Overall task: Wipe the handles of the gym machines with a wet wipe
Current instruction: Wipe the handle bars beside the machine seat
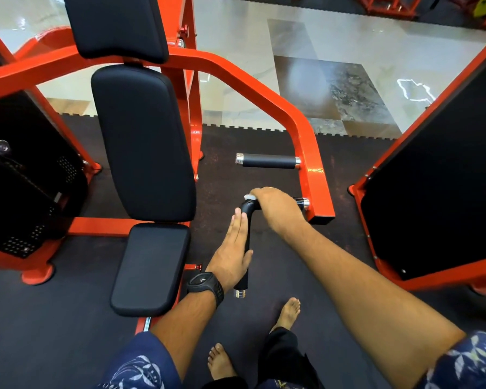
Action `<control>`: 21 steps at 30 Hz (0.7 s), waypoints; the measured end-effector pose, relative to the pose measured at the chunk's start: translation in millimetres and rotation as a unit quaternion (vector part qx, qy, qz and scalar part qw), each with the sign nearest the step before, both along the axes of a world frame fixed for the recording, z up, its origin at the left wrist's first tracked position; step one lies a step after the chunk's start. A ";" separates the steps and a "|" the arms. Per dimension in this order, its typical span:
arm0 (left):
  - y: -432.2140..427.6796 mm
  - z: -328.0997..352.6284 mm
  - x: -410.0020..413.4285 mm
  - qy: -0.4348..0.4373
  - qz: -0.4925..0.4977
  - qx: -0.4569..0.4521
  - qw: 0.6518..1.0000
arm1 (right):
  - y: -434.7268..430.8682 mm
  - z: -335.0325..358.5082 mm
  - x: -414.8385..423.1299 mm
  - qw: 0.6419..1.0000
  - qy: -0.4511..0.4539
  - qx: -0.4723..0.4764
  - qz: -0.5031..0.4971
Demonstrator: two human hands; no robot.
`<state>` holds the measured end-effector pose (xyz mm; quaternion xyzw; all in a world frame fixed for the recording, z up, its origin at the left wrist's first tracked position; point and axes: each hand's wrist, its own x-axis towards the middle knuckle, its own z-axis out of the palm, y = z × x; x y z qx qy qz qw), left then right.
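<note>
The wet wipe [249, 197], soft and limp, is bunched under the right hand [275, 207], which is clamped over the bend of the near handle [248, 208]. The handle is judged rigid; it is steadied by the flat left hand [232, 254].

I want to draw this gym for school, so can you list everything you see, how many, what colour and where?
bent handle: one, black, centre
straight handle: one, black with silver ends, just beyond the bent one
wet wipe: one, white, at the bent handle's corner
back pads: two, black, upper left
seat pad: one, black, below the back pads
machine frame: one, orange-red, around the pads
side panels: two, black, far left and far right
rubber mat: one, dark, underfoot
tiled floor: pale, far side
watch: one, black, left wrist
left hand: flat fingers against the bent handle
right hand: curled over the wipe at the corner
feet: two, bare, bottom centre
</note>
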<state>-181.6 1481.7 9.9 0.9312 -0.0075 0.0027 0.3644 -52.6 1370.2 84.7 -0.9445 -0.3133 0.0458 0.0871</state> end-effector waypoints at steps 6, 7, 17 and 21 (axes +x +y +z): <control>-5.9 -0.5 -1.5 -0.004 0.013 -0.006 1.000 | -15.2 -2.7 -5.8 0.996 -0.063 -0.019 0.055; -6.1 -1.5 -1.9 -0.005 0.015 -0.006 1.000 | -21.7 1.5 -1.1 0.998 -0.057 -0.024 -0.006; -7.4 -1.8 -4.3 0.002 0.025 -0.013 1.000 | -27.0 -7.0 -28.5 0.992 -0.091 0.012 -0.090; -9.5 -2.8 -10.4 0.012 0.034 -0.052 0.998 | -25.9 -11.9 -25.2 0.984 -0.095 0.077 0.131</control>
